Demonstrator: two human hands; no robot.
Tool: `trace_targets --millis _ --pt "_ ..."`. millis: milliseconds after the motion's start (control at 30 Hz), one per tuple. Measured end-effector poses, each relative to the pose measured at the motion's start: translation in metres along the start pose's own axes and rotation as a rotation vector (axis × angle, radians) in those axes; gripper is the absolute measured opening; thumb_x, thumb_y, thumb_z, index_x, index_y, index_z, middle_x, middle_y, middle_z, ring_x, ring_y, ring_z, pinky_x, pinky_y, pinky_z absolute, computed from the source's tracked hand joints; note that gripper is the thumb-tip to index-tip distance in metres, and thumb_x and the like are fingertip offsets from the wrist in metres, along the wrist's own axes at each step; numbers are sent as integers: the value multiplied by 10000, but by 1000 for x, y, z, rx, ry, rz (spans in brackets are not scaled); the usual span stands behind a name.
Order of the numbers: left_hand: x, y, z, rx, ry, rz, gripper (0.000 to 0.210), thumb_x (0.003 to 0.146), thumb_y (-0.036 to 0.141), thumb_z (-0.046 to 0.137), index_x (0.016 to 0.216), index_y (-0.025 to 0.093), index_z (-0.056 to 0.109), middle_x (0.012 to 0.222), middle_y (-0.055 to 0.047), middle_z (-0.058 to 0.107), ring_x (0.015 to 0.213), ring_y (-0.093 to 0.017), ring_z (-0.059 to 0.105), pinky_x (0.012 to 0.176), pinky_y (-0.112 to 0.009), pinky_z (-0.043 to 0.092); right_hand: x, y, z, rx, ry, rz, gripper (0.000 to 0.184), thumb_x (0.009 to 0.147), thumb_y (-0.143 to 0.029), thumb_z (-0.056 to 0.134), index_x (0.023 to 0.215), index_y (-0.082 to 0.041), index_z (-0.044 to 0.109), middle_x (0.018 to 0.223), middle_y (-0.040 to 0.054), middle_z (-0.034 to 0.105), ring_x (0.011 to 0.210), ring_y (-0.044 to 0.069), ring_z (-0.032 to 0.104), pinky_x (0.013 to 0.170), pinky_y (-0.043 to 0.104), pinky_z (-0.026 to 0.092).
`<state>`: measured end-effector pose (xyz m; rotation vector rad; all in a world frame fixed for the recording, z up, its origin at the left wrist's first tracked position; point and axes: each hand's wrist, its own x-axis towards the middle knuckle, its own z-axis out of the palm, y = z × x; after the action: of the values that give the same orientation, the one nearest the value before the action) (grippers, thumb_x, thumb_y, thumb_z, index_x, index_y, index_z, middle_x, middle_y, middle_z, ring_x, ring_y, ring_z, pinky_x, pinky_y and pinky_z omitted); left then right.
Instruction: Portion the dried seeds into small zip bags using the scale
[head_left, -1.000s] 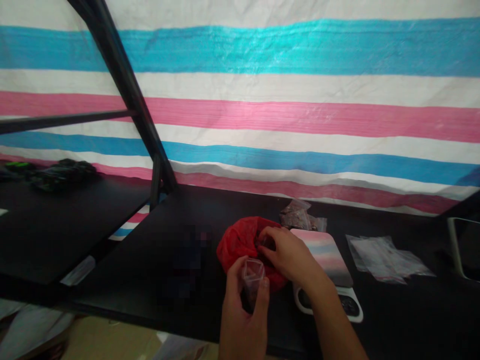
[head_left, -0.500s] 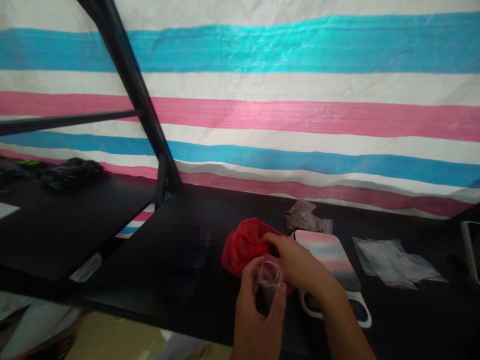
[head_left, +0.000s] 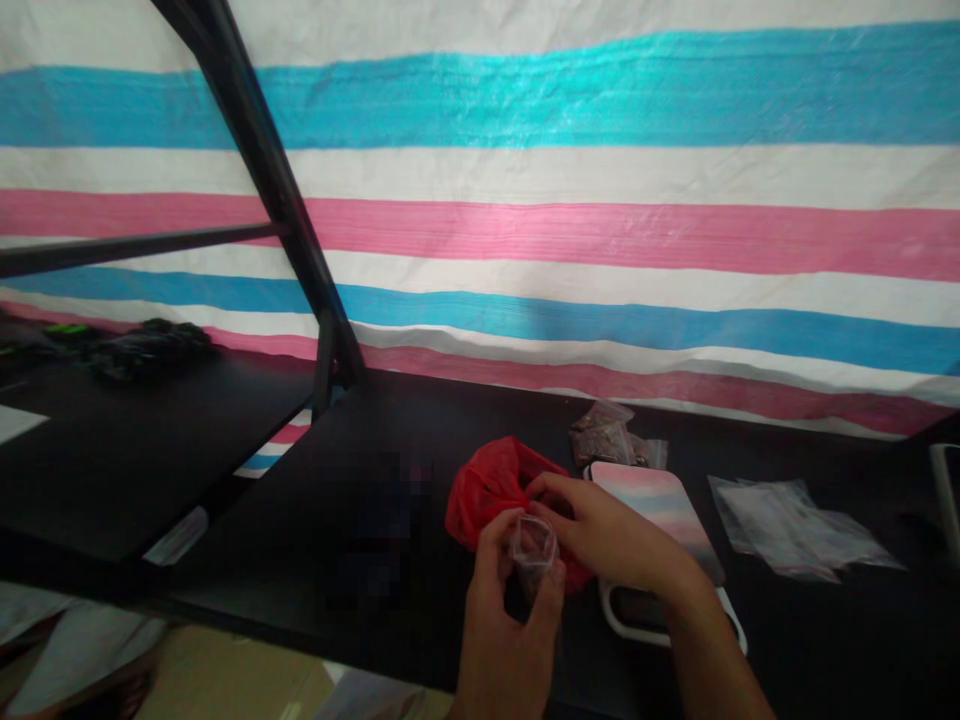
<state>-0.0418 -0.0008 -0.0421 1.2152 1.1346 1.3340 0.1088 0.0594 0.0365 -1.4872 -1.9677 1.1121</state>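
Observation:
My left hand has its thumb and fingers closed round a small clear plastic bag, whose mouth is spread in a ring facing up. Just behind it lies a crumpled red plastic bag. My right hand reaches across the red bag from the right, with curled fingers at its gathered folds, close to the mouth of the clear bag. The fingertips are partly hidden, so anything small between them does not show. Under my right forearm is a scale with a pink, white and blue patterned top and a white edge.
Filled zip bags with brownish contents lie behind the scale. To its right is a spread of flat clear zip bags. A black frame post rises at the left of the black table. Striped sheeting hangs behind.
The right hand's fingers have shifted slightly at the red bag, whose folds now draw toward them. The left hand and clear bag have moved a little left.

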Motion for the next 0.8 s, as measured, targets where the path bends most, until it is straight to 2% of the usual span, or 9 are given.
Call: trace_targets --millis 133,267,367,433,467,533,667,733,800 --pt "0 -2 -5 156 13 96 436 973 350 703 1373 211 600 1318 -127 757 1191 -252 757 1000 -359 623 -3 2 -6 21 10 13 226 1040 -327 524 1101 -207 707 1001 39 770 862 191 686 753 302 499" --pt "-8 -5 -5 399 42 422 519 927 355 767 1408 269 592 1225 -86 782 1058 -235 783 886 -333 647 -7 5 -13 22 64 -7 248 1044 -377 518 1081 -213 700 1028 37 765 896 197 696 773 308 517" --pt "-12 -11 -3 380 113 677 546 941 423 733 1445 282 578 1123 -82 788 944 -224 779 808 -319 643 -11 3 -19 33 121 -23 254 1033 -404 527 1071 -225 703 1038 39 778 955 212 720 818 317 540" --pt "-10 -16 -3 307 152 801 573 952 493 705 1468 282 572 1056 -80 788 899 -226 773 788 -321 639 -13 -1 -23 33 164 -13 278 1028 -444 529 1059 -239 714 1017 35 790 963 222 736 820 321 553" --pt "-9 -18 -5 276 132 846 608 936 523 721 1477 291 570 1040 -75 790 891 -230 774 790 -325 640 -14 -3 -24 32 188 -6 289 1024 -462 529 1054 -246 719 1010 33 796 961 225 743 817 322 559" --pt "-6 -18 -7 221 83 792 681 885 540 787 1488 312 570 1070 -71 790 890 -234 776 789 -325 643 -15 -6 -26 35 238 -2 300 1009 -486 541 1056 -255 726 1009 33 806 949 230 753 809 324 571" --pt "2 -2 -4 59 -7 326 710 830 498 861 1456 278 611 1215 -86 771 1010 -256 776 879 -344 640 -11 -4 -24 101 325 -32 340 978 -536 582 1080 -250 736 1046 54 813 966 245 764 808 332 597" --pt "10 11 2 -19 31 152 698 813 532 865 1413 250 647 1309 -96 754 1165 -287 743 1001 -374 606 -8 -1 -23 137 380 -44 365 968 -561 602 1076 -239 737 1076 76 810 989 256 769 814 340 607" --pt "20 22 8 -62 47 43 673 821 532 849 1395 238 658 1364 -100 739 1260 -299 703 1062 -391 575 -6 2 -23 168 440 -49 391 958 -582 620 1087 -230 731 1109 97 806 1018 267 773 846 357 612"
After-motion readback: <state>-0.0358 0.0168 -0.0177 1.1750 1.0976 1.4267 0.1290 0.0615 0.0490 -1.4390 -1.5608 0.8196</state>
